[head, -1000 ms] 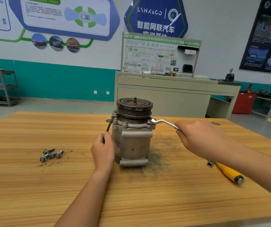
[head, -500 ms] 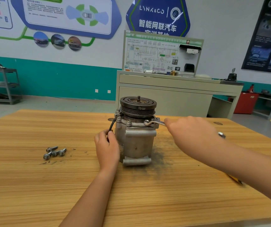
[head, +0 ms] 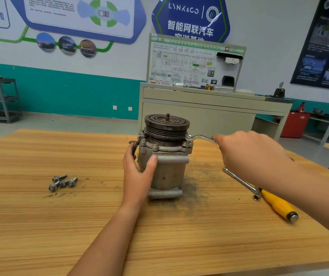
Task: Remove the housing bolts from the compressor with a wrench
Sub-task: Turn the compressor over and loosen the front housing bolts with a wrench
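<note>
On the wooden table (head: pixel 40 226), mid-surface in the head view, I see the compressor (head: pixel 167 168) upright. My left hand (head: pixel 137 174) grips its housing from nine o'clock. My right hand (head: pixel 253 156), at three o'clock, curls round the wrench (head: pixel 201 137), whose far end meets the top flange (head: pixel 169 148). Loose bolts (head: pixel 63 182) lie farther toward nine.

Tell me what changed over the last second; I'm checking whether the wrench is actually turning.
The right hand swung the wrench handle in toward the compressor, then back out to the right. The left hand moved its thumb onto the housing front, gripping it. The compressor, loose bolts and yellow-handled driver stayed put.
</note>
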